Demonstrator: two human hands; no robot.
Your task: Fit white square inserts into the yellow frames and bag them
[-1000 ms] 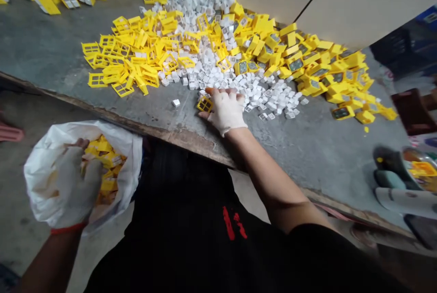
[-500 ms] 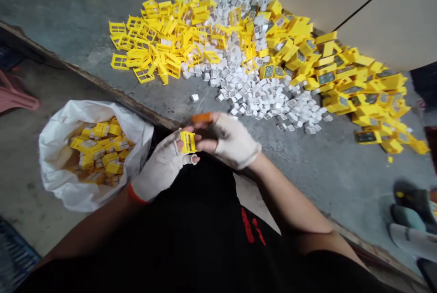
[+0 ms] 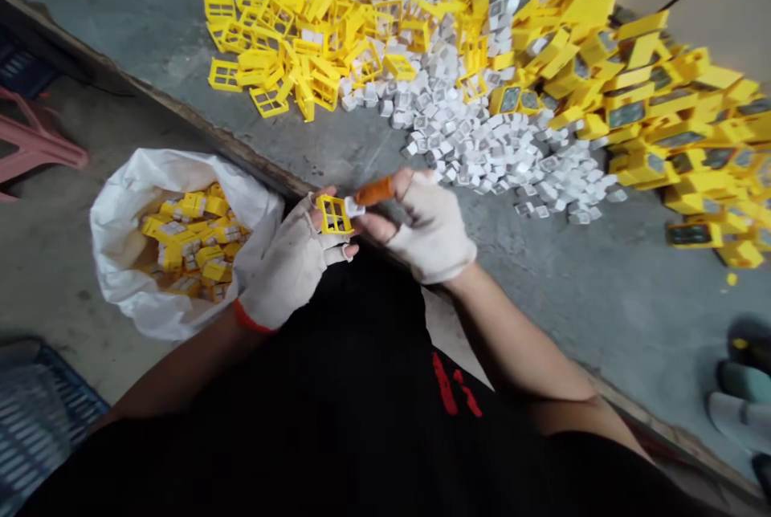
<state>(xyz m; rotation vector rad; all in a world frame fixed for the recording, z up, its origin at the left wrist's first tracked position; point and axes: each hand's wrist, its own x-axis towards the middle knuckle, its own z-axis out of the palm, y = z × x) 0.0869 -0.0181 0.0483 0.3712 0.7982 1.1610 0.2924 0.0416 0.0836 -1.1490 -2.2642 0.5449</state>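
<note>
My left hand point(image 3: 295, 260), in a white fingerless glove with an orange cuff, grips a small yellow plastic frame point(image 3: 334, 215) with square openings. In my right hand point(image 3: 430, 228), also gloved and with an orange cover on the index finger, a small white plastic cap point(image 3: 354, 207) is pinched between thumb and index finger. The cap is at the right edge of the frame; I cannot tell whether it is seated in an opening. Beyond my hands lie heaps of loose yellow frames point(image 3: 274, 99) and white caps point(image 3: 475, 152) on the grey tabletop point(image 3: 361, 144).
A white sack point(image 3: 114, 260) of yellow-and-white pieces point(image 3: 196, 240) stands left, below the table edge. Yellow housings point(image 3: 638, 111) are heaped at right. A pink stool point(image 3: 36, 136) and a blue crate point(image 3: 48, 413) are at left, rolls point(image 3: 738, 417) at far right.
The view has shifted, so the heaps appear higher and further right. The frame in my left hand now faces up more, and a white cap is visible in my right fingers.
</note>
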